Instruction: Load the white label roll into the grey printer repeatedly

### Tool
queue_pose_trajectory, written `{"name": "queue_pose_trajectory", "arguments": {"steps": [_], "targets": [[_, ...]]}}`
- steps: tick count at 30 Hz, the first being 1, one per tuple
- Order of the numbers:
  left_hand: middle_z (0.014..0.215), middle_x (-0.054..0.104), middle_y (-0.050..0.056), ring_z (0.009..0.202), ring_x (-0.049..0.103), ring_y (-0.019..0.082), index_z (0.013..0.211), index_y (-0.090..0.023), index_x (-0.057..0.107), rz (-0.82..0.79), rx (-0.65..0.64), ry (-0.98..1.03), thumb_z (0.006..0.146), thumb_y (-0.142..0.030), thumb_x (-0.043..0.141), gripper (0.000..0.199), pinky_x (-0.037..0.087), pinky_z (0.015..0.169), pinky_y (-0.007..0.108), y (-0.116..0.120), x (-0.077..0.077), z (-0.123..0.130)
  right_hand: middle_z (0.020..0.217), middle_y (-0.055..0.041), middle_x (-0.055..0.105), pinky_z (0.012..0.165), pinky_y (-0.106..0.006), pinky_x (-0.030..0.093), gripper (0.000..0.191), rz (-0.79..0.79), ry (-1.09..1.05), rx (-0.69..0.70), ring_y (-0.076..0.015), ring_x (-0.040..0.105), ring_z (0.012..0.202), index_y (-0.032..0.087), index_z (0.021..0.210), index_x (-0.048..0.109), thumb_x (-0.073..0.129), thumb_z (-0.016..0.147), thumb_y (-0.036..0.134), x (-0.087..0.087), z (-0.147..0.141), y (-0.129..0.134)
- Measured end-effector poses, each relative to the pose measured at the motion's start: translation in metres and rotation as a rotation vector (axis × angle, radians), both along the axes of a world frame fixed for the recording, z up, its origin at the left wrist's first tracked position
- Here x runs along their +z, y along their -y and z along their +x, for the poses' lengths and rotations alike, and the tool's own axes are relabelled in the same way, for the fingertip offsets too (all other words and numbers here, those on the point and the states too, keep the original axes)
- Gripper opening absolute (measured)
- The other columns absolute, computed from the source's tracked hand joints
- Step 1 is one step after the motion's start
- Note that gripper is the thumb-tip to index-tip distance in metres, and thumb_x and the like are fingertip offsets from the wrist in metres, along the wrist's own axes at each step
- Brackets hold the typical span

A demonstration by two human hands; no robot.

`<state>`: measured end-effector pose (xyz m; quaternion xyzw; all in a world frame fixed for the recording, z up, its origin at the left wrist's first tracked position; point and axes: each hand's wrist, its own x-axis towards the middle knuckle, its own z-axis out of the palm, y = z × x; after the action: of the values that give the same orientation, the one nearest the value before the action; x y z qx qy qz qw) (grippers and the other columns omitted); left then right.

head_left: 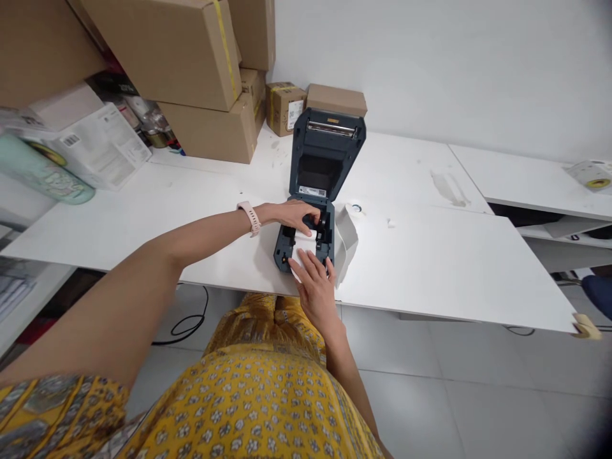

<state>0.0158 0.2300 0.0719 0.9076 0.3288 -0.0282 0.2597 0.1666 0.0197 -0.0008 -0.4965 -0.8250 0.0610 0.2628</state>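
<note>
A dark label printer (282, 258) sits on the white table with its lid (319, 153) raised. White label paper (306, 241) lies inside it and runs toward the front. My left hand (297, 213), above a pink watch band, reaches into the printer. Its thumb touches the paper, while the index finger bends apart from it over the inner parts; the other fingers are partly hidden. My right hand (318, 287) rests on the paper at the printer's front, fingers spread out. Between the hands part of the paper shows; what lies beneath them is hidden.
Loose whitish backing paper (347, 236) curls on the table right of the printer. Cardboard boxes (210, 131) are stacked behind on the left, near a green bottle (52, 172). Small boxes (337, 99) stand behind the lid. The table's front edge (430, 310) lies close to my body.
</note>
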Motion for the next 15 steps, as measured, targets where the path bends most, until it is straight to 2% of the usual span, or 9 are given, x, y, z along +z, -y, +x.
{"name": "queue_pose_trajectory", "arguments": {"steps": [8, 15], "targets": [[0.103, 0.074, 0.002, 0.089, 0.065, 0.020, 0.110, -0.022, 0.066, -0.026, 0.019, 0.015, 0.071, -0.050, 0.074, 0.049, 0.037, 0.075, 0.027, -0.002, -0.002, 0.000, 0.158, -0.0019, 0.049, 0.124, -0.052, 0.017, 0.045, -0.012, 0.008, 0.021, -0.0227, 0.038, 0.149, 0.030, 0.143, 0.055, 0.043, 0.101, 0.016, 0.004, 0.002, 0.001], [0.091, 0.074, 0.002, 0.085, 0.065, 0.022, 0.110, -0.022, 0.067, -0.026, 0.057, -0.015, 0.066, -0.054, 0.077, 0.056, 0.036, 0.072, 0.029, -0.002, -0.002, 0.001, 0.156, -0.0037, 0.051, 0.124, -0.057, 0.015, 0.048, -0.020, 0.070, 0.017, -0.0256, 0.042, 0.147, 0.030, 0.143, 0.054, 0.043, 0.100, 0.012, 0.014, 0.001, 0.002]]}}
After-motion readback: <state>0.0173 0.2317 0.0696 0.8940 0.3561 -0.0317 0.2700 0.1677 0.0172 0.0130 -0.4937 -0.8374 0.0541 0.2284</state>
